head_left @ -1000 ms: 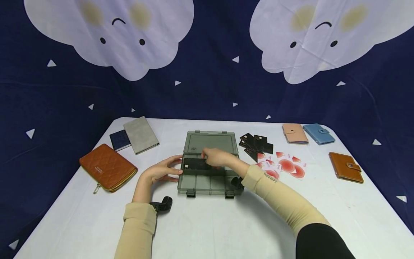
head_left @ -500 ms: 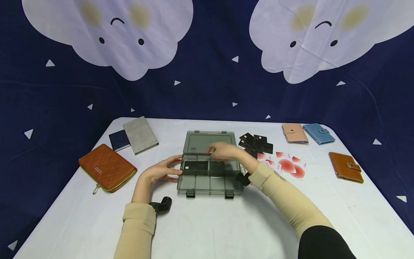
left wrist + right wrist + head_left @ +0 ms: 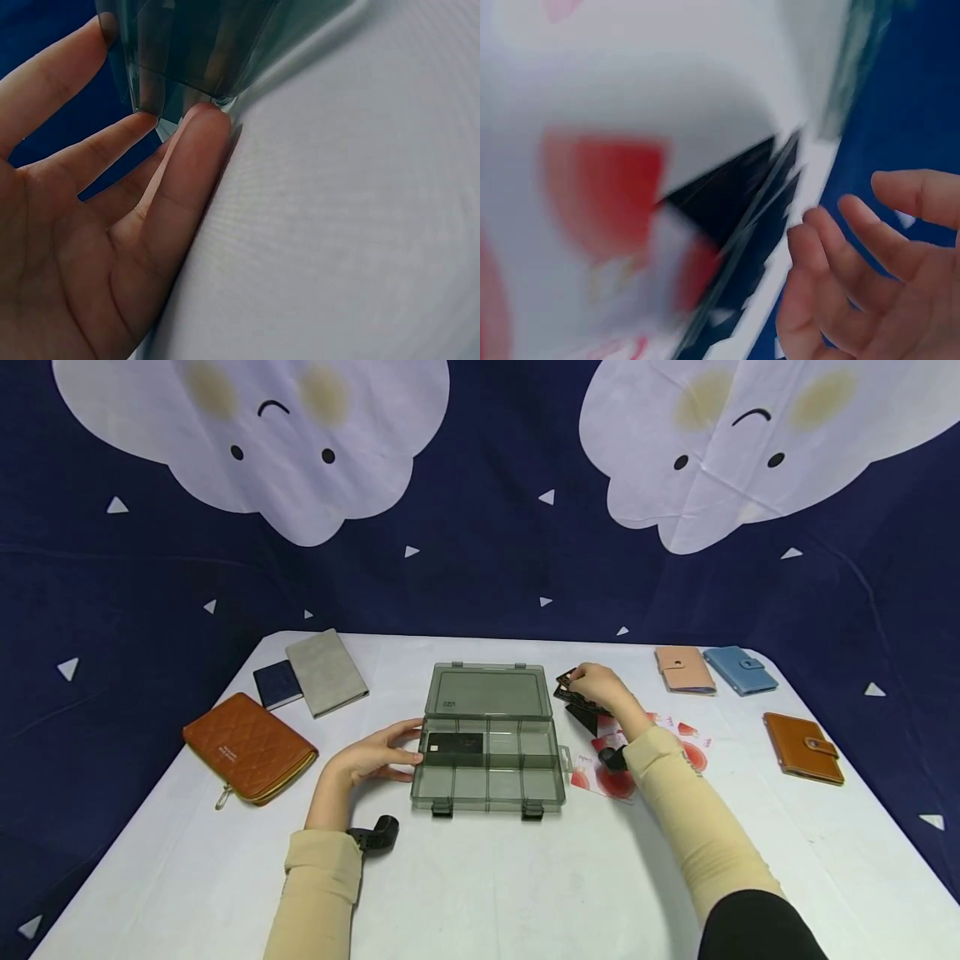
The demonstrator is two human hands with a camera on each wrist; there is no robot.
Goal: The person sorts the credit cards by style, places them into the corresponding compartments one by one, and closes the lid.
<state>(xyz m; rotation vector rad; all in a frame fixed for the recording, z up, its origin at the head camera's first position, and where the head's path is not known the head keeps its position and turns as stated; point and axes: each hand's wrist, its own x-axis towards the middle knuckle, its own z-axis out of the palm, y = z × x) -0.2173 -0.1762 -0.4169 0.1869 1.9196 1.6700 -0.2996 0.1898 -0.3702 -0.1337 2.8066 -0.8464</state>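
A translucent grey-green compartment box (image 3: 489,693) lies with its lid folded back in the head view. One black card (image 3: 461,743) with a chip is in its upper left part. My left hand (image 3: 375,755) touches the box's left side with spread fingertips; in the left wrist view the thumb (image 3: 191,157) is at a corner of the box (image 3: 195,45). Over the overlapping black cards (image 3: 562,695) right of the box is my right hand (image 3: 603,688). In the right wrist view its fingers are loosely bent, apart from the blurred black cards (image 3: 731,184).
Watermelon-print cards (image 3: 592,778) lie below the black ones. A brown quilted wallet (image 3: 251,747), a navy booklet (image 3: 277,683) and a grey notebook (image 3: 327,672) lie left. Pink (image 3: 684,668), blue (image 3: 740,670) and brown card holders (image 3: 801,747) are at the right.
My right hand has left the box and moved right to the black cards. The black card stays in the box, and my left hand has not moved.
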